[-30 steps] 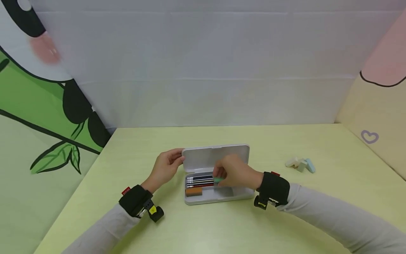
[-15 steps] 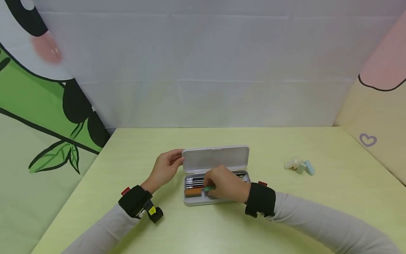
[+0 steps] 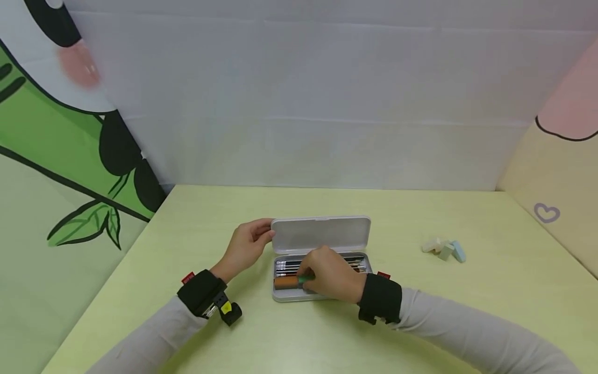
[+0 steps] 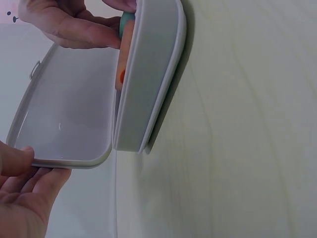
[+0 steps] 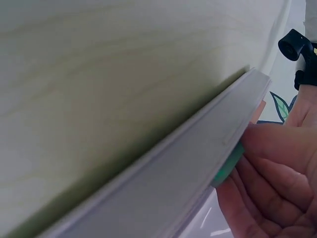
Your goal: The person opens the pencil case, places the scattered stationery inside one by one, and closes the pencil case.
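Observation:
A white pencil case (image 3: 299,296) lies open on the table with its lid (image 3: 322,234) raised. My left hand (image 3: 245,246) pinches the lid's left edge, thumb on the inner face and fingers behind, as the left wrist view shows. Several pencils (image 3: 287,267) lie along the back of the tray. An orange-brown block (image 3: 285,282) sits at the tray's left end. Just right of it, my right hand (image 3: 334,275) pinches a small green block (image 3: 306,279) between thumb and fingers, low in the tray. The right hand hides part of the pencils and the tray.
A small heap of pastel blocks (image 3: 446,249), whitish, pale green and light blue, lies on the table (image 3: 490,311) to the right. A grey-white backdrop (image 3: 299,104) rises behind the table. Printed panels stand at both sides.
My right hand has moved left and slightly toward me with the green block, which now sits beside the orange-brown block. The left hand stays on the lid.

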A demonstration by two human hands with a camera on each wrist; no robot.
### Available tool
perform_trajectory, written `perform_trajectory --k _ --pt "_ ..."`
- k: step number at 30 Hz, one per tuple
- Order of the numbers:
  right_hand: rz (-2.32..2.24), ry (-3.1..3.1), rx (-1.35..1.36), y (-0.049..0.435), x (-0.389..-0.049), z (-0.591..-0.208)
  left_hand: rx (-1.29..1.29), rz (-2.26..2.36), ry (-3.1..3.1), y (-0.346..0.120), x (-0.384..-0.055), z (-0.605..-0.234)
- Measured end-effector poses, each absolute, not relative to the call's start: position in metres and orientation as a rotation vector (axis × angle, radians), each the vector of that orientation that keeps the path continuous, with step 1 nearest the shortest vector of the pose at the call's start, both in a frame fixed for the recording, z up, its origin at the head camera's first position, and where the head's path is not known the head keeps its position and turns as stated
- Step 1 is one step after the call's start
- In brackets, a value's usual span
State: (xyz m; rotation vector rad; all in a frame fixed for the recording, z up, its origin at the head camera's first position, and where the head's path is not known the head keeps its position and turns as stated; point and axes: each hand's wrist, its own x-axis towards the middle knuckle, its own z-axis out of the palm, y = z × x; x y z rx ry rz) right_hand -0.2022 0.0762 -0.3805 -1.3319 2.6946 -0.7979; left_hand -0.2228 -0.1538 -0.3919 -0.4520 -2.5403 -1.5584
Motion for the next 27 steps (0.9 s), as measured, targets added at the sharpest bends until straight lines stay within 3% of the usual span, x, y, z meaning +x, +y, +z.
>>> perform_trajectory --k 27 --pt "-0.835 2.722 -1.370 0.079 -0.201 -0.393 -0.430 -1.535 -2.550 -0.152 -0.224 -0.392"
